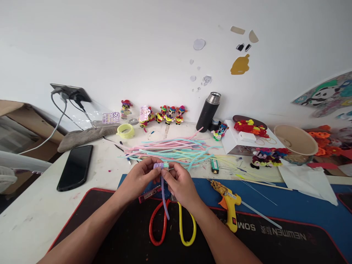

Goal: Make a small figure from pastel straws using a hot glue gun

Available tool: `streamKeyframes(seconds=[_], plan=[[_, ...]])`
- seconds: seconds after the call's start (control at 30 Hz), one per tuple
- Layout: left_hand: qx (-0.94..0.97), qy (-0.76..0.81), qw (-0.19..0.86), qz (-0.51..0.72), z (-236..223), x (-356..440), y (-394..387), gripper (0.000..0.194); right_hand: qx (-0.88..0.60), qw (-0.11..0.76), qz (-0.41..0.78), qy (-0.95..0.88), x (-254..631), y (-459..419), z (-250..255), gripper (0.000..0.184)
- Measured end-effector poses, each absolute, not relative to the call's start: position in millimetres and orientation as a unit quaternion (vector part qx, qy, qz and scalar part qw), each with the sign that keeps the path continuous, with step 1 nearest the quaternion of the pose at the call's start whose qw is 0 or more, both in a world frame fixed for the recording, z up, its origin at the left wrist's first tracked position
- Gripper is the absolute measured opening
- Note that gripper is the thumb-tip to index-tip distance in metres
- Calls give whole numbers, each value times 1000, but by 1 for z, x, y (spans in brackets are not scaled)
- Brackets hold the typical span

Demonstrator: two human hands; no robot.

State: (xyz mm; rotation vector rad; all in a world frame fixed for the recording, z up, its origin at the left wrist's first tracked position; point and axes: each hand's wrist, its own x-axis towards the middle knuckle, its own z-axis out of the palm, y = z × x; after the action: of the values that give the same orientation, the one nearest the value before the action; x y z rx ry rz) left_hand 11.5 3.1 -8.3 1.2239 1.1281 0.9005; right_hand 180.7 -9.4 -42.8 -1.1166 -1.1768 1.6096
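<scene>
Between the fingertips of my left hand and my right hand is a small coiled piece of purple and mint pipe cleaner. Both hands are closed on it, thumbs on the near side. One loose purple end hangs down toward the mat. Below my hands lie scissors with one red and one yellow handle; their blades are hidden under my hands. Just beyond my fingers spreads a pile of pink, mint and yellow pipe cleaners.
A yellow glue gun lies right of my hands on the dark mat. At the left is a black phone. Along the wall stand small fuzzy dolls, a yellow tape roll and a black thermos. A white box sits right.
</scene>
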Motion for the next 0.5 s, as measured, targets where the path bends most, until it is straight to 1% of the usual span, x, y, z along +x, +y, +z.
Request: streamKeyframes(seconds=[0.23, 0.43, 0.5], plan=[[514, 499, 568, 405, -4, 15, -1, 28, -442, 411, 622, -499, 181, -10, -41, 37], [563, 534, 466, 424, -8, 15, -5, 26, -441, 413, 629, -489, 177, -11, -40, 35], [568, 541, 451, 426, -9, 14, -5, 26, -438, 408, 635, -488, 176, -12, -39, 36]])
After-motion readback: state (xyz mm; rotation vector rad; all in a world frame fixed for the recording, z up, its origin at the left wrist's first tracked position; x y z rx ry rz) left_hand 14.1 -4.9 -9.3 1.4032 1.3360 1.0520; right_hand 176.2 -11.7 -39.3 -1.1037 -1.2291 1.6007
